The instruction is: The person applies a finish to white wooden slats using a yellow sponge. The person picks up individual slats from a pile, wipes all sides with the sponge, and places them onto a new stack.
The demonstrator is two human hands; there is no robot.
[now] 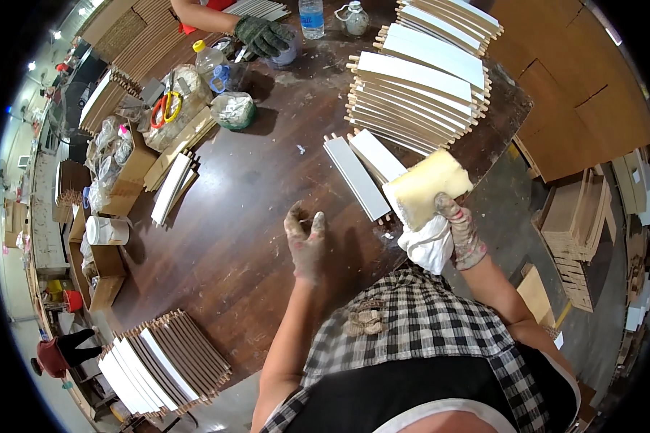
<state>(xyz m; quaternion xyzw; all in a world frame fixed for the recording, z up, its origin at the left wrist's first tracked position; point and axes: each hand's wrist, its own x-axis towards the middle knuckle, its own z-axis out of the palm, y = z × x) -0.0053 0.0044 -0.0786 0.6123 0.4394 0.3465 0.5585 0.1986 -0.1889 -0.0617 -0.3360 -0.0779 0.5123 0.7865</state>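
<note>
My right hand (465, 232), in a stained light glove, is closed on a pale yellow sponge block (426, 180), thumb on top. A crumpled white cloth (427, 245) hangs beneath the sponge against the same hand; its hold is partly hidden. Over the dark brown table (231, 267), my left hand (308, 249), gloved alike, is empty with thumb and fingers apart. Between the hands and farther off lie a light grey slat (356, 177) with wooden pegs at its ends and a white slat (379, 154) beside it, partly behind the sponge.
Stacked pegged white slats (415, 76) fill the far right; another stack (162, 364) stands near left. Scissors (167, 108), a tub (233, 110) and bottles (312, 19) stand at the back. Across the table is another person's dark-gloved hand (263, 37). Cardboard (570, 86) stands beyond the right edge.
</note>
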